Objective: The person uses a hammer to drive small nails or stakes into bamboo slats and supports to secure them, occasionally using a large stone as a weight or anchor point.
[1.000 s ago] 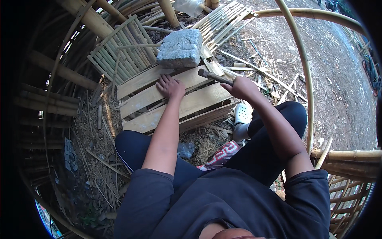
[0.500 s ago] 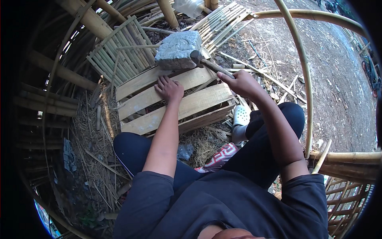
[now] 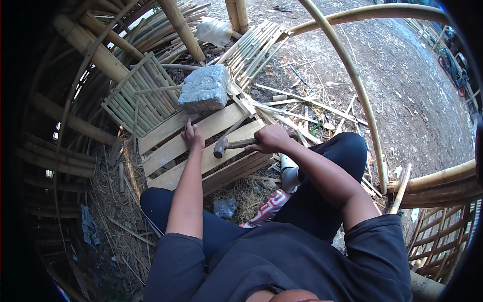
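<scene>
My right hand is wrapped round the wooden handle of a hammer. The hammer's dark metal head hangs just above the nearer boards of a pale wooden slatted crate, left of that hand. My left hand rests on the middle slat, its fingers apart and pointing toward the far side; no object shows in them. Just beyond those fingers, a rough grey-white block sits on the far side of the crate.
Left of the block leans a panel of green bamboo slats. Another slatted bamboo panel lies beyond it. A bent bamboo pole arches up at the right. Bamboo offcuts litter the ground beside my shoe.
The hammer has come down and nearer, from beside the block to above the near slats. My left hand has shifted slightly. The whole view has also turned a little.
</scene>
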The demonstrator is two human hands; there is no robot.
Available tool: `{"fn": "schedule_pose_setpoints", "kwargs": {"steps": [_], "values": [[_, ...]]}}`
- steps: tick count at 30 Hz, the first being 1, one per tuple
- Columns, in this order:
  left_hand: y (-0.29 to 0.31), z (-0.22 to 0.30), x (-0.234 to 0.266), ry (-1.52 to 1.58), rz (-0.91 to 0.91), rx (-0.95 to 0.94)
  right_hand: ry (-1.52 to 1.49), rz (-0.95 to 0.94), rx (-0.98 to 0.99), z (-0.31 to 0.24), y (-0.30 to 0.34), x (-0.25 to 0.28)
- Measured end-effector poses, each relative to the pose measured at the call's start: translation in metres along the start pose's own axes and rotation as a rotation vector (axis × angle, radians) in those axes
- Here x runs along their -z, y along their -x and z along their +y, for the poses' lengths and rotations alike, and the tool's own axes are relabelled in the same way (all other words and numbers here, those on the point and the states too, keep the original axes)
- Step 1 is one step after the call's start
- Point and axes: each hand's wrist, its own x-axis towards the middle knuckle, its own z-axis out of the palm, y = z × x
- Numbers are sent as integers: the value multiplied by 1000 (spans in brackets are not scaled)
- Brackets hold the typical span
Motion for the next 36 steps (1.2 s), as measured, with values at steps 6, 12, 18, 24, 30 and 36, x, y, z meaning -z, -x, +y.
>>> {"fn": "schedule_pose_setpoints", "kwargs": {"steps": [6, 12, 18, 24, 30, 36], "values": [[-14, 21, 66, -197, -702, 14, 48, 76, 119, 15, -18, -42], [47, 109, 139, -118, -1119, -56, -24, 239, 234, 28, -25, -53], [73, 100, 151, -367, -1138, -186, -48, 56, 34, -12, -40, -20], [64, 94, 149, -353, -1149, -183, -414, 551, -418, 17, -90, -38], [61, 80, 158, -352, -1134, -153, -636, 298, -684, 48, -128, -41], [61, 69, 184, -389, -1137, -32, -814, 189, -608, 12, -128, -34]]}}
